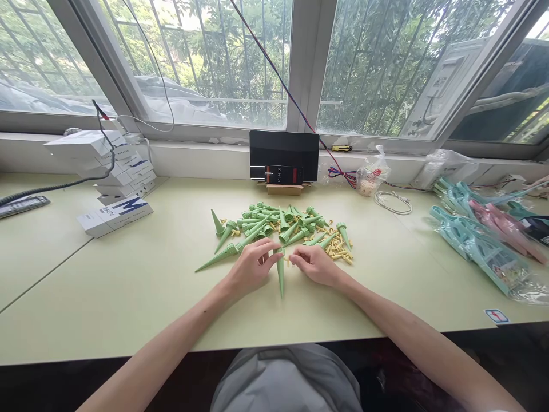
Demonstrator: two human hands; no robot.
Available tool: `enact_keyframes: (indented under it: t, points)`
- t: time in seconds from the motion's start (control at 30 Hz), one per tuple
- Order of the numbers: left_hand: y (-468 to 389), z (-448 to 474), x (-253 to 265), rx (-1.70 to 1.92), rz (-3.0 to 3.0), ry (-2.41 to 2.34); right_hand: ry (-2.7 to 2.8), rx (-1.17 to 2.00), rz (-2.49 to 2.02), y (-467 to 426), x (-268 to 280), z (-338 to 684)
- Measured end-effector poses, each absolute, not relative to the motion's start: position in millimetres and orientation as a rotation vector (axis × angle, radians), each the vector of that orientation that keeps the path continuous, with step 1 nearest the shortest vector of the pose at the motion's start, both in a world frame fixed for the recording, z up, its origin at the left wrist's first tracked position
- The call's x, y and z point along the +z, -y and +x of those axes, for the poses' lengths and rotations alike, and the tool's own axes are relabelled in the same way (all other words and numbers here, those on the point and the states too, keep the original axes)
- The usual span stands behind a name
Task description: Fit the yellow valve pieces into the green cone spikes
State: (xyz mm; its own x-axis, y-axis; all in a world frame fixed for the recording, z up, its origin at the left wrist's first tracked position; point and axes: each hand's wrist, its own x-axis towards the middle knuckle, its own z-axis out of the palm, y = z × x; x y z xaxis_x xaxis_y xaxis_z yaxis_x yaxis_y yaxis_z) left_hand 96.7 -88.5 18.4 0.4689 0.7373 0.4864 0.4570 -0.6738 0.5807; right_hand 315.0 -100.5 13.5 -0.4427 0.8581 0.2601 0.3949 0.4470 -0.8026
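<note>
Between the fingers of my left hand (256, 261) is a green plastic spike (280, 277), its point directed down toward the table's front edge. My right hand (316, 264) pinches a small yellow T-shaped valve (288, 261) close beside the spike's upper part. Whether the valve touches the spike I cannot tell. Just beyond both hands lies a pile of green spikes (257, 220), several with ribbed caps. Many small yellow valves (341, 252) are scattered at the pile's right side, near my right hand.
Stacked white boxes (122, 171) stand at the left on the pale table (128, 303). A phone showing a timer (283, 174) leans on a dark screen (283, 150) at the back. A white cable (393, 202) and bagged teal hangers (480, 243) lie to the right.
</note>
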Motion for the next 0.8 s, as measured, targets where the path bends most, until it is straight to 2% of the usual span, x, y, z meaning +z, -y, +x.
enact_keyframes:
  t: [0.8]
  points:
    - [92.5,103.0,23.5,1.033,2.167,-1.067,1.901,0.976,-0.993,99.8,11.4,313.4]
